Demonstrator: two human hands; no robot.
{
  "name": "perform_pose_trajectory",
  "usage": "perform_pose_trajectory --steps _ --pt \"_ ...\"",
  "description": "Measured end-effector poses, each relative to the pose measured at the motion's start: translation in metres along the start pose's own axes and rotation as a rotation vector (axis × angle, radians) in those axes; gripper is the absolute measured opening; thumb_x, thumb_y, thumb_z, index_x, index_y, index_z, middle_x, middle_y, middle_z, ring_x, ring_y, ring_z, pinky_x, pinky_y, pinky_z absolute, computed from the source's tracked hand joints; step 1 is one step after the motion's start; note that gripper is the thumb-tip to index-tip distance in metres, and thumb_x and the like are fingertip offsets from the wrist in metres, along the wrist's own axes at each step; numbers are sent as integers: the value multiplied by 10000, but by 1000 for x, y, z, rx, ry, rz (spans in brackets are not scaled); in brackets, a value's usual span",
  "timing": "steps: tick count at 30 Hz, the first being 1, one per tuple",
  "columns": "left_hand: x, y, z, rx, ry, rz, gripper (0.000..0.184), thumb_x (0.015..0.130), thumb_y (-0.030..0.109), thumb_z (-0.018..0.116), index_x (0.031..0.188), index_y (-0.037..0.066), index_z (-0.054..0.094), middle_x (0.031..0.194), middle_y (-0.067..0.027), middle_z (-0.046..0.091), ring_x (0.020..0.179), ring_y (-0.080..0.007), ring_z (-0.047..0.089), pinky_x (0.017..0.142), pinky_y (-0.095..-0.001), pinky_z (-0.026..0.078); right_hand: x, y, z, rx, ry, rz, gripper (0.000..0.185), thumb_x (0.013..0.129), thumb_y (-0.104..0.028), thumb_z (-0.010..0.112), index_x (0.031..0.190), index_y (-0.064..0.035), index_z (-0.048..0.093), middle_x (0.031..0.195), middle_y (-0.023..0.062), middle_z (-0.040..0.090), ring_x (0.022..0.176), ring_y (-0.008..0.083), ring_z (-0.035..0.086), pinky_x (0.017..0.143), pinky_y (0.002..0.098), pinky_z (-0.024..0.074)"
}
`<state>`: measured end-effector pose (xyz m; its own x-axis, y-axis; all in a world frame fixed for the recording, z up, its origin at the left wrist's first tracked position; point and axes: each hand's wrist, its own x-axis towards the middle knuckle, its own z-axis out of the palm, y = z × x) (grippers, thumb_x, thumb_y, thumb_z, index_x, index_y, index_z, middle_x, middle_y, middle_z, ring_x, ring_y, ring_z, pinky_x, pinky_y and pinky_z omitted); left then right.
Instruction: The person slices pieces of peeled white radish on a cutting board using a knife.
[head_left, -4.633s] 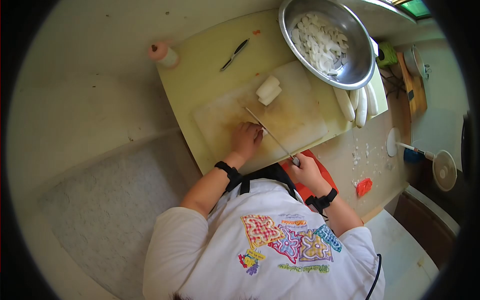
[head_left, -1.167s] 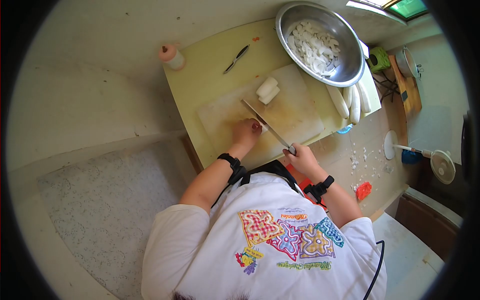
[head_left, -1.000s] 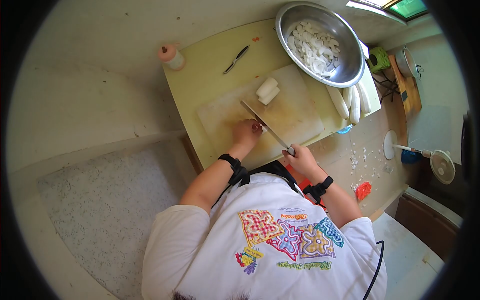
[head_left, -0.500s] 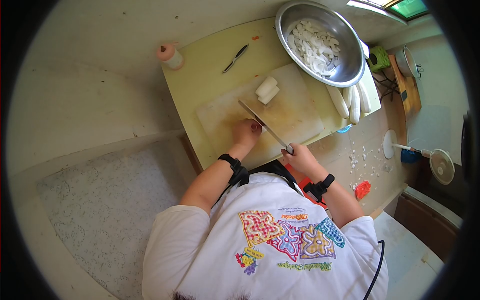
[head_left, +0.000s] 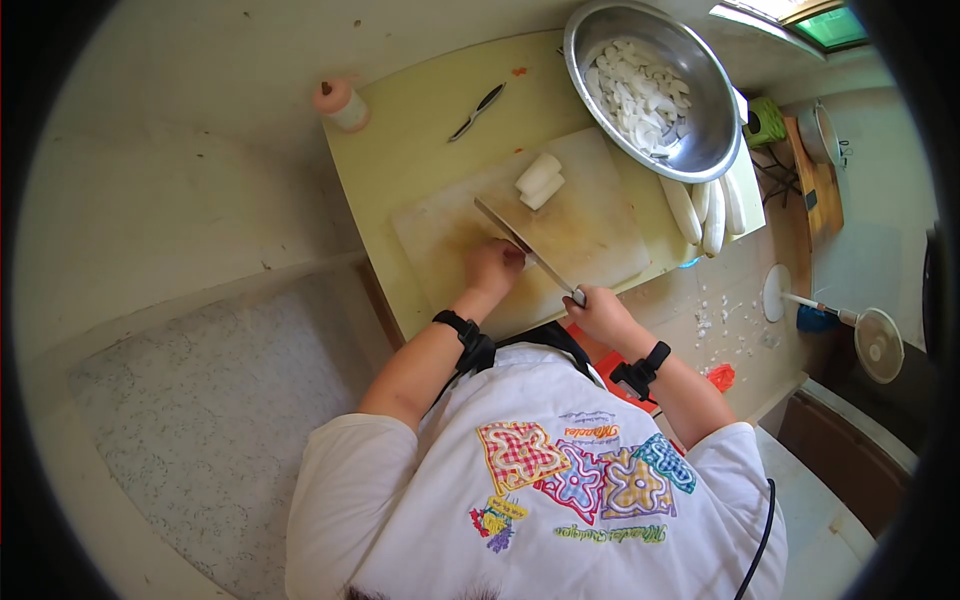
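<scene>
Slanting from the right hand's closed grip point(head_left: 600, 312), the knife point(head_left: 540, 258) lies beside the left hand point(head_left: 492, 268), curled around a white piece point(head_left: 530, 260).

Shirt point(head_left: 400, 500): is displaying red, blue, yellow and teal checked patches on white
Tabletop point(head_left: 400, 130): is showing pale yellow-green
Cutting board point(head_left: 600, 220): is bearing yellow-brown staining over off-white
Basin point(head_left: 715, 125): is gleaming silver
Slices point(head_left: 640, 95): are appearing white
Bottle point(head_left: 345, 107): is pairing pink with white
Wristbands point(head_left: 636, 378): are showing black
</scene>
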<state>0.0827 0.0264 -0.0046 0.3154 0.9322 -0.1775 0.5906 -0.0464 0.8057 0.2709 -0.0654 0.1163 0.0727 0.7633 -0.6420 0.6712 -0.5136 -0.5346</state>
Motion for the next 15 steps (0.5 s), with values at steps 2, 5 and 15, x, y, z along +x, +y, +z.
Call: perform_pose_trajectory --steps 2,5,15 --pt "0 -1 0 -31 9 7 106 746 143 717 810 61 734 768 -119 700 702 -246 683 676 -350 542 2 1 0 15 -5 2 311 894 -265 610 842 41 628 746 279 627 704 441 612 658 472 484" --pt "0 1 -1 -34 10 7 107 743 141 717 810 59 734 772 -126 696 712 -253 682 682 -352 540 3 1 -2 34 -22 5 308 897 -260 610 841 42 624 739 281 622 683 436 607 644 467 481" --pt "-1 7 -5 -61 36 8 94 738 140 723 787 61 732 760 -127 688 711 -267 677 674 -367 538 20 -3 3 33 -55 2 316 907 -268 599 837 39 618 740 273 625 690 434 608 655 465 483"
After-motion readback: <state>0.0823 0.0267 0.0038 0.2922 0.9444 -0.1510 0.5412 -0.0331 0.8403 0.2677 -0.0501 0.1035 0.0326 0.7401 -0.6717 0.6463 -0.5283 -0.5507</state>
